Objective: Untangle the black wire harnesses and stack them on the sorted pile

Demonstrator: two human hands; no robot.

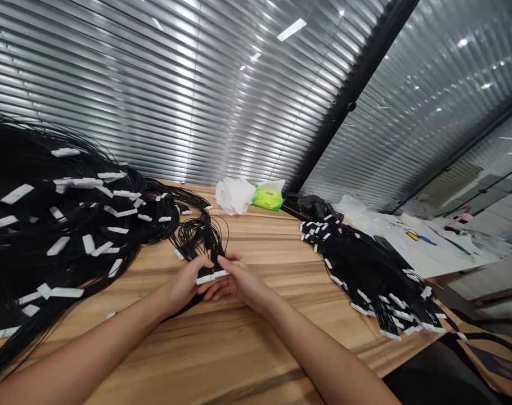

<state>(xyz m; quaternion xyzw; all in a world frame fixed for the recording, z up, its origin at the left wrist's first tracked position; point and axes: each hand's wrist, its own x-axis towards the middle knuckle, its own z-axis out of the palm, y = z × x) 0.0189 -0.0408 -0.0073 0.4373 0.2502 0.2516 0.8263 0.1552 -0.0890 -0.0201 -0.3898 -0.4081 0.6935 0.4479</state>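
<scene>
Head view, entry: your left hand [183, 286] and right hand [239, 282] meet above the wooden bench [256, 351], fingers [225, 263] closed together around a white tag [211, 277]. Thin black cords [199, 239] rise just beyond it. Heaps of tagged cords lie left [66, 225] and right [378, 281].

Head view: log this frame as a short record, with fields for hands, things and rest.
Left hand: left hand, beside the white tag
Right hand: right hand, fingertips at the same tag
Things: tag lies at the base of a loose bunch of black cords
Rest: large tagged cord pile at left; flatter tagged pile at right; wooden table; white tissue; green packet; papers
</scene>
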